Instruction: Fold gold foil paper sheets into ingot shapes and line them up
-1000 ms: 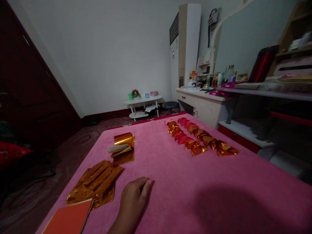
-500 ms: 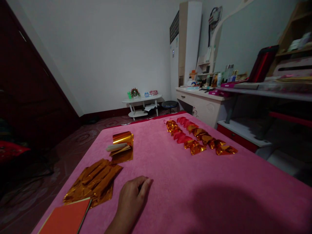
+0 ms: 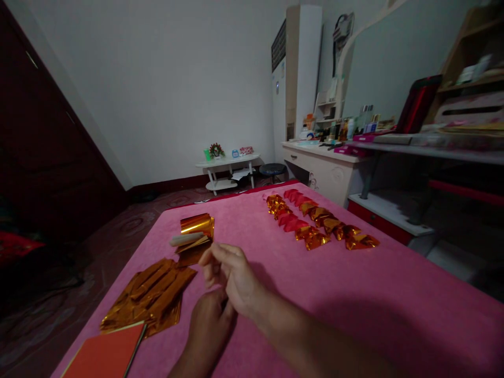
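My left hand (image 3: pixel 209 317) rests on the pink cloth in a loose fist, its fingers curled under; I see nothing in it. Above and partly in front of it, my right hand (image 3: pixel 232 273) reaches in from the right, empty, with its fingers loosely bent and apart. Its fingertips overlap the edge of a small stack of gold foil sheets (image 3: pixel 191 254) in my view; touch cannot be made out. A grey-white roll-like piece (image 3: pixel 186 239) and a curled gold foil sheet (image 3: pixel 196 224) lie on that stack. Nearer me is a crumpled gold foil pile (image 3: pixel 151 291).
An orange-red sheet stack (image 3: pixel 106 352) lies at the near left. Two rows of folded gold and red foil pieces (image 3: pixel 315 239) run across the far right of the pink cloth (image 3: pixel 334 294). Beyond are a low white table (image 3: pixel 228 160), a stool (image 3: pixel 272 169) and a dresser (image 3: pixel 326 170).
My right hand has come into view from the lower right, over my left hand and towards the gold foil sheets. My left hand has stayed nearly in place.
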### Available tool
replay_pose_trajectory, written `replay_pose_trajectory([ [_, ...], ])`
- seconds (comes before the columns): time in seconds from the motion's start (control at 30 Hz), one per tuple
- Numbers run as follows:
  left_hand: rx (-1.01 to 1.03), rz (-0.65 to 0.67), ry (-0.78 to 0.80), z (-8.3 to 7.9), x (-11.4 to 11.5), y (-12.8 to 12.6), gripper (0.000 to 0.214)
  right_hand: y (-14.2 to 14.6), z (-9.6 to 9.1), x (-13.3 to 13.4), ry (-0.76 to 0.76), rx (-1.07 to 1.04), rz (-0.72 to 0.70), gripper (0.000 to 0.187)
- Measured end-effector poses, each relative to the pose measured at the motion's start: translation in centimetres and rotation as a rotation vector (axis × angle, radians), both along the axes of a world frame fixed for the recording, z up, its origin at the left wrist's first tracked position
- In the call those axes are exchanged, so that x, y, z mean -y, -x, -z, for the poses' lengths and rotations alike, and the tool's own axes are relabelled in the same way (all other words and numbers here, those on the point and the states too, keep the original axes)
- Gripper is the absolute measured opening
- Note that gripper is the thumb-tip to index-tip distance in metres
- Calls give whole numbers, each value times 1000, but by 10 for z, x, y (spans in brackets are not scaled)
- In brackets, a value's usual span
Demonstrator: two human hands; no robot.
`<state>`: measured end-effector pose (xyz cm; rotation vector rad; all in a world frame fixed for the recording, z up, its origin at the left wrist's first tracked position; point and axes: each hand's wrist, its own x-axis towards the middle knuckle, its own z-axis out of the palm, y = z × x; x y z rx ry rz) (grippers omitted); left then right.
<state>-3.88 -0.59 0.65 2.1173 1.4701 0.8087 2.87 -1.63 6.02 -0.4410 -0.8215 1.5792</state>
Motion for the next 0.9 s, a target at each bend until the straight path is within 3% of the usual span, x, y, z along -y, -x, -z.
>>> replay_pose_trajectory([
  [0.13,-17,12,-2,3,12,14,40,-22,38,-30,192,41,166,33],
  [0.27,-66,82,38,8,23,26,41,-32,63,-39,257,33,200,34],
  [0.9,-95,91,58,13,23,28,41,-30,71,-40,179,104,182,31],
])
